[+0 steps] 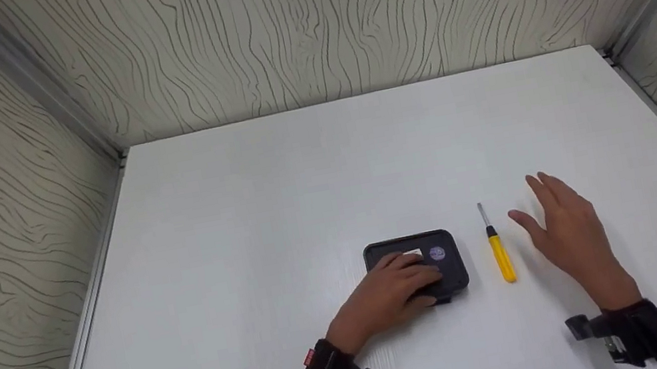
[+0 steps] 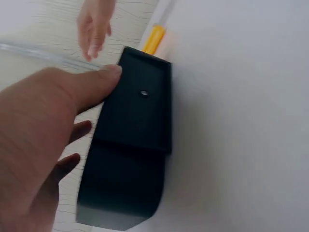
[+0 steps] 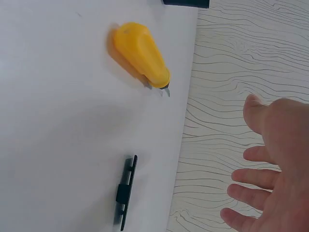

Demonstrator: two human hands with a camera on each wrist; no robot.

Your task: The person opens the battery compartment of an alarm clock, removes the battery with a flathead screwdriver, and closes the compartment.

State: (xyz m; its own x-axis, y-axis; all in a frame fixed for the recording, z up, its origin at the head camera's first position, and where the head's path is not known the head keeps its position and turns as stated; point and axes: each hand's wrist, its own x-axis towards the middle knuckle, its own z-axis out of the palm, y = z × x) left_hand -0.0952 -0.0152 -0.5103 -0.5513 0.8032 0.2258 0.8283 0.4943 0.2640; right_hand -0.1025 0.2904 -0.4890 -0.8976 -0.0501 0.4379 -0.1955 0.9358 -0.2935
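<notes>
My left hand (image 1: 385,296) rests on a black, round-cornered box-like device (image 1: 450,271), its fingers spread over the top and its thumb at the near edge. A white label and a round purple sticker show on that top. In the left wrist view, the device's side has a recessed panel (image 2: 137,116) with a small screw (image 2: 144,93). Just right of the device lies a screwdriver (image 1: 502,255) with a yellow handle, its tip pointing away from me. Beyond it, my right hand (image 1: 570,233) hovers with fingers extended, holding nothing.
A thin black flat piece (image 3: 124,193) with small tabs lies on the white table (image 3: 63,125) in the right wrist view. Wood-grain panels (image 1: 307,26) stand along the table's back and sides. Both wrists wear black camera straps (image 1: 642,332).
</notes>
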